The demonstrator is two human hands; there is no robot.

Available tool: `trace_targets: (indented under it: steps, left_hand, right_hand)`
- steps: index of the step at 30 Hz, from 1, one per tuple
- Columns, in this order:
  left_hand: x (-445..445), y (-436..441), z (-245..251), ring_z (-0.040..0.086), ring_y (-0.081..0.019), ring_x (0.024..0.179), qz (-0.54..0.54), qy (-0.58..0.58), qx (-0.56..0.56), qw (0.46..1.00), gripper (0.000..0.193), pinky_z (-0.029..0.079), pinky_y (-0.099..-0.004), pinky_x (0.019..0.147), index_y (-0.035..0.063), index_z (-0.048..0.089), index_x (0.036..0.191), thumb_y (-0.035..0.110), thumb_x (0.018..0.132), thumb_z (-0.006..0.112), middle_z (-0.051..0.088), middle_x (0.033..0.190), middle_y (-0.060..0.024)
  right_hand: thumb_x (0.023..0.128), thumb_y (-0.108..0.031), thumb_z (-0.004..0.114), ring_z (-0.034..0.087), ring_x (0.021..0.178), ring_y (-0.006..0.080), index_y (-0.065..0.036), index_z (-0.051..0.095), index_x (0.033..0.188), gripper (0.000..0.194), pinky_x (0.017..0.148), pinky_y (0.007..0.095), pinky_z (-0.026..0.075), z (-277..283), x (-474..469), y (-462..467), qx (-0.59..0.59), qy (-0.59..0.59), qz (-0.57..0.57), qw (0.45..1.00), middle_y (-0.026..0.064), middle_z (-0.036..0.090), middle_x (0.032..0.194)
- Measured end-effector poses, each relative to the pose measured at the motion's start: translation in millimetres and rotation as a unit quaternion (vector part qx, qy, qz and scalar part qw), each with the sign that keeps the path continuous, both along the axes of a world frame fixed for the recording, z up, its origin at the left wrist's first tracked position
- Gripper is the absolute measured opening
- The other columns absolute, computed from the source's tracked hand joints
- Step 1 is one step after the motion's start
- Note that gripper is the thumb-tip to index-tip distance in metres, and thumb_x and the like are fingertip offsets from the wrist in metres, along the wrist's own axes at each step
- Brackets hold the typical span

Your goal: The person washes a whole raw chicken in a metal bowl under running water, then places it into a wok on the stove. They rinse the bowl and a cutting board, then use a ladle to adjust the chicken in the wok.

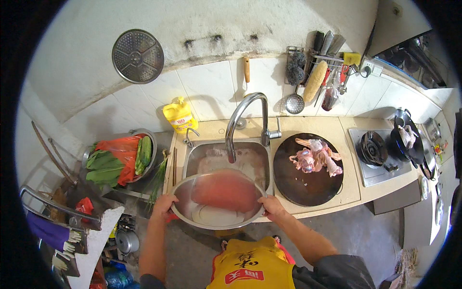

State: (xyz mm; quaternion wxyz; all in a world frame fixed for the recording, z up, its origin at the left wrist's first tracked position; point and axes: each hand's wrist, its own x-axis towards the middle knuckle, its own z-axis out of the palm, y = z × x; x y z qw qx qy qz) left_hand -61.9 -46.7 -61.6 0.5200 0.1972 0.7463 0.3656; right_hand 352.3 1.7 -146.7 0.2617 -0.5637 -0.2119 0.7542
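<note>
A wide stainless-steel basin (pixel 216 216) is held over the front of the sink, tipped away from me. My left hand (pixel 165 206) grips its rim on the left, and my right hand (pixel 272 207) grips the opposite side. Reddish liquid (pixel 223 191) gathers toward the basin's far side, blurred at the lip. Behind it, the steel sink (pixel 191 159) is partly hidden; cloudy pinkish liquid shows inside. A chrome faucet (pixel 231 135) arches above. On a round dark chopping board (pixel 288 195) to the right lie raw poultry pieces (pixel 316 159).
At left, a metal bowl (pixel 154 159) holds leafy greens, cucumbers and a red plastic bag. A yellow detergent jug (pixel 180 115) stands behind the sink. A wall rack (pixel 326 57) carries knives and utensils. Farther right, a wok (pixel 397 146) containing raw poultry sits on the gas stove (pixel 357 173).
</note>
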Motion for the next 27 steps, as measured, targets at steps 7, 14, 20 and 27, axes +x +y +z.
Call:
trace_targets:
  steps: [7, 14, 20, 27]
  left_hand:
    - [6.7, 58.3, 64.8, 0.046, -0.0152, 0.046, -0.011, 0.079, 0.0, 0.997, 0.013, 0.032, -0.029, 0.041, 0.0071, 0.057, 0.066, 0.014, 0.072, 0.066, 0.048, 0.056, -0.0029]
    - [65.2, 172.2, 155.1, 0.05, -0.0146, 0.044, -0.115, 0.237, -0.004, 0.965, 0.023, 0.034, -0.0287, 0.036, 0.0049, 0.055, 0.066, 0.022, 0.077, 0.065, 0.053, 0.058, -0.0044]
    - [154.8, 230.2, 172.1, 0.048, -0.0168, 0.044, -0.183, 0.411, 0.014, 0.893, 0.027, 0.04, -0.0303, 0.039, -0.0013, 0.059, 0.078, 0.025, 0.081, 0.064, 0.053, 0.061, -0.0059]
    - [143.7, 179.1, 188.0, 0.061, -0.0249, 0.05, -0.234, 0.514, 0.052, 0.824, 0.034, 0.049, -0.0385, 0.049, -0.0085, 0.063, 0.08, 0.025, 0.078, 0.069, 0.061, 0.06, -0.0147]
  right_hand:
    - [0.092, -0.01, 0.058, 0.044, 0.051, 0.0137, -0.003, 0.054, 0.098, 0.01, 0.039, 0.0297, 0.034, -22.3, -15.2, 7.6, -0.1, 0.12, -0.034, 0.987, 0.0051, 0.053, 0.078]
    - [0.097, -0.017, 0.056, 0.04, 0.048, 0.0061, -0.007, 0.055, 0.093, 0.011, 0.038, 0.0181, 0.032, -65.2, -54.4, 9.7, -0.227, 0.354, 0.034, 0.907, -0.0008, 0.048, 0.072]
    - [0.101, -0.03, 0.053, 0.036, 0.046, 0.002, -0.007, 0.056, 0.093, 0.025, 0.036, 0.0165, 0.033, -83.9, -97.6, -1.4, -0.289, 0.451, 0.163, 0.829, -0.004, 0.045, 0.066]
    - [0.097, -0.035, 0.058, 0.04, 0.046, 0.0073, -0.011, 0.052, 0.081, 0.029, 0.04, 0.024, 0.036, -72.0, -61.1, -3.0, -0.258, 0.361, 0.159, 0.882, -0.0035, 0.043, 0.062]
